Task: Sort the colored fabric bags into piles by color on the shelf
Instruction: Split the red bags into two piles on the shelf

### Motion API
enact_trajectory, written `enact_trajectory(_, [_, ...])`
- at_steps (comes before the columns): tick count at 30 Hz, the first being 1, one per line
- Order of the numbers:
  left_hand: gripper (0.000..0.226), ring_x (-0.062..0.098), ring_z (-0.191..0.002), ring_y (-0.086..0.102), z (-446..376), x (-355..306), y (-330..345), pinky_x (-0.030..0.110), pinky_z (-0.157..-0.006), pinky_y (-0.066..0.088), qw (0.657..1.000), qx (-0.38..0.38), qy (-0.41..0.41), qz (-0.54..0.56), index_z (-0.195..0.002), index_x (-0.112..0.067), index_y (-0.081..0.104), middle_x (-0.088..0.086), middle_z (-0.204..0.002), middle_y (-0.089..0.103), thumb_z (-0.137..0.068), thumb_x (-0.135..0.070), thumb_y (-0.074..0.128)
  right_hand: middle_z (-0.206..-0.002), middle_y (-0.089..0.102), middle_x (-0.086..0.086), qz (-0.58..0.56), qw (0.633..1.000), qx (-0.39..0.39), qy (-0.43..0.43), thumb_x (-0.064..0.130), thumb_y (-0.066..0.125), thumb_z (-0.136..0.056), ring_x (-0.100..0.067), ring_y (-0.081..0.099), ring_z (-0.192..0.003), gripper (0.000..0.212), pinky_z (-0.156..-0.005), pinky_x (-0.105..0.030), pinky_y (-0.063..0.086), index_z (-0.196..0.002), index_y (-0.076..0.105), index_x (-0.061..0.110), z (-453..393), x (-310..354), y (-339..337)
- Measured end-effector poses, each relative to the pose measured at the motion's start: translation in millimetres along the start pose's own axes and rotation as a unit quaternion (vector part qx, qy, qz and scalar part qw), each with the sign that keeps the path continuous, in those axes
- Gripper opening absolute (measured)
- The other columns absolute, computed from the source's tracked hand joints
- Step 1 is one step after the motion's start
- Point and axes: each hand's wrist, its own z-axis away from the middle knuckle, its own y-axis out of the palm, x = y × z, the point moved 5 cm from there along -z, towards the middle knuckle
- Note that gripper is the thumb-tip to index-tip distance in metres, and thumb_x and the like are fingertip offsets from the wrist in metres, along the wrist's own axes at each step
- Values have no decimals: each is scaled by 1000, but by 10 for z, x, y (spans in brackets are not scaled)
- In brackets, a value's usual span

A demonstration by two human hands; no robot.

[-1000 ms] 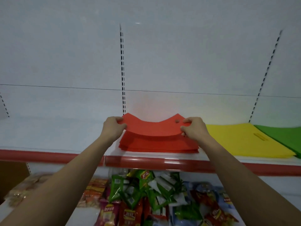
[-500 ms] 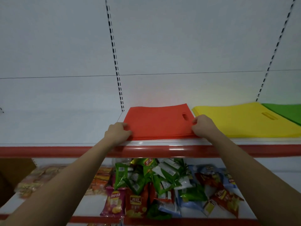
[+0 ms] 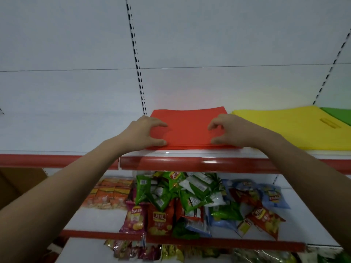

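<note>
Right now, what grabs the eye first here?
The red pile at the shelf's front edge, with the left hand and right hand resting on its two sides, fingers curled. Next to it on the right lie a yellow pile and a green pile. Below, a jumble of snack bags fills the lower shelf.

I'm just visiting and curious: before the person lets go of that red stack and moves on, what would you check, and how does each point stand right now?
1. Red pile lies flat on the shelf: ok.
2. Red pile's front edge sits behind the shelf lip: ok, though close to it.
3. Red pile is apart from the yellow pile: ok, a gap shows.
4. Only red in the red pile: cannot tell, lower layers are hidden.
5. Left hand and right hand have a firm grip: cannot tell; fingers are curled at the pile's sides.
</note>
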Motion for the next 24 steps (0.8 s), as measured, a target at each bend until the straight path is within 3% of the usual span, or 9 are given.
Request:
enact_trajectory(4, [68,18,-132,42,-3,13,138,48,-107,37,999,14,30,-34,-135,-33,56,-7,-140,53,-74,-59,74,-123,52,-1,59,996,71,9,40,75,-80,-22,48,-117,54,-99,-41,42,-129,56,24,-21,-47,204])
enact_trajectory(7, [77,18,-131,42,-62,64,165,48,-108,37,998,18,52,-27,-135,-35,55,-8,-140,53,-67,-71,64,-128,51,-2,67,994,88,14,42,76,-78,-24,46,-121,62,-101,-44,42,-133,52,27,-94,-67,222])
enact_trajectory(11, [69,16,-132,40,-185,104,182,44,-109,35,992,34,112,-38,-139,-34,51,-7,-140,53,-77,-51,76,-129,50,0,69,990,125,-1,36,76,-81,-21,46,-120,62,-101,-37,39,-136,50,28,-156,-38,231])
enact_trajectory(16, [76,18,-126,49,-262,229,162,51,-100,42,983,22,168,-66,-137,-36,53,-7,-134,59,-69,-70,53,-122,55,4,72,995,70,-13,28,78,-80,-22,48,-115,51,-98,-48,40,-128,58,28,-164,24,240])
enact_trajectory(20, [75,15,-131,44,-266,223,143,47,-104,41,977,44,197,-63,-140,-37,50,-11,-139,54,-72,-63,68,-132,51,5,43,996,73,35,24,78,-82,-17,41,-124,58,-105,-38,35,-134,53,27,-27,-60,187])
enact_trajectory(24, [78,14,-135,38,-266,312,65,44,-107,37,973,61,207,-76,-144,-41,42,-11,-144,49,-73,-61,66,-138,41,11,63,993,85,56,28,78,-81,-13,33,-121,68,-103,-35,34,-140,46,33,121,-278,60])
